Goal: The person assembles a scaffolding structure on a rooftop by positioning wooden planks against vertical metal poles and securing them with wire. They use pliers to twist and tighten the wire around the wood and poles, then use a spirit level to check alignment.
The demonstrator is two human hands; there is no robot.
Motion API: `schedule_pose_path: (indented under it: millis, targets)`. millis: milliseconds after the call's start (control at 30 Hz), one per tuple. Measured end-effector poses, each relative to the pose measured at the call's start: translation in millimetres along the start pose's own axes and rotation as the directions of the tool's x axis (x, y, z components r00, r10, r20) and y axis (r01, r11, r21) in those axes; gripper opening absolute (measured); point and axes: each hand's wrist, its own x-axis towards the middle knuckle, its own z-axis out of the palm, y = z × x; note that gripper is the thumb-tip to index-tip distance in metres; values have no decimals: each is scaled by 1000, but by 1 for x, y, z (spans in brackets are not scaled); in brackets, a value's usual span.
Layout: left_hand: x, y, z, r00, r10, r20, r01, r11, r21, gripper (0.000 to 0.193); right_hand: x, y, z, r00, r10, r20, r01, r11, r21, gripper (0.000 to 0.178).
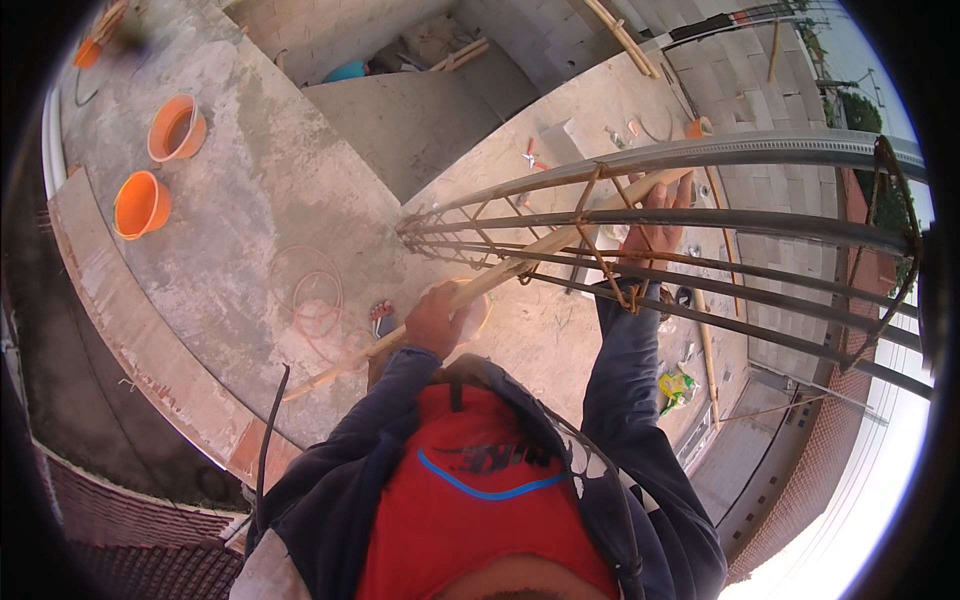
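Slanting across the middle is a long, pale wooden pole (375, 348), its lower left end down near the floor. My left hand (431, 319) is wrapped round it in front of my chest. Farther right and up, my right hand (655, 228) grips the same pole near its upper end, partly hidden behind steel bars. Those bars belong to a tall rebar cage (760, 223) with rusty wire-tied stirrups, rising from the floor and spreading toward the right rim. The pole crosses the cage, passing among its bars; exactly between which ones, I cannot tell.
Two orange buckets (142, 205) stand on the concrete floor at left. A deep rectangular opening (400, 130) lies ahead, beside block walls. A loose hose or wire coil (310, 300) rests on the floor. A dark bent bar (268, 435) sticks up at left. A yellow-green bag (677, 388) lies right.
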Motion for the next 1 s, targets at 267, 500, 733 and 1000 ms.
schedule_pose_path:
  millis: [267, 500, 733, 1000]
  targets:
    - [-2, 2, 13, 1000, -22, -13, 22, 998, -59, 45, 10, 21, -14, 998, -61, 1, 60, 983, 173, 70]
    - [-10, 10, 13, 997, -77, -4, 77, 996, -49, 48, -5, -5, -4, 998, 59, 33, -59, 998, 3, 68]
    - [-13, 23, 20, 994, -111, -4, 110, 992, -57, 49, -9, 8, -19, 995, 81, 53, -79, 996, -27, 70]
    - [-31, 27, 45, 993, -113, -14, 112, 991, -67, 43, -8, 3, -12, 992, 90, 91, -91, 996, 2, 68]
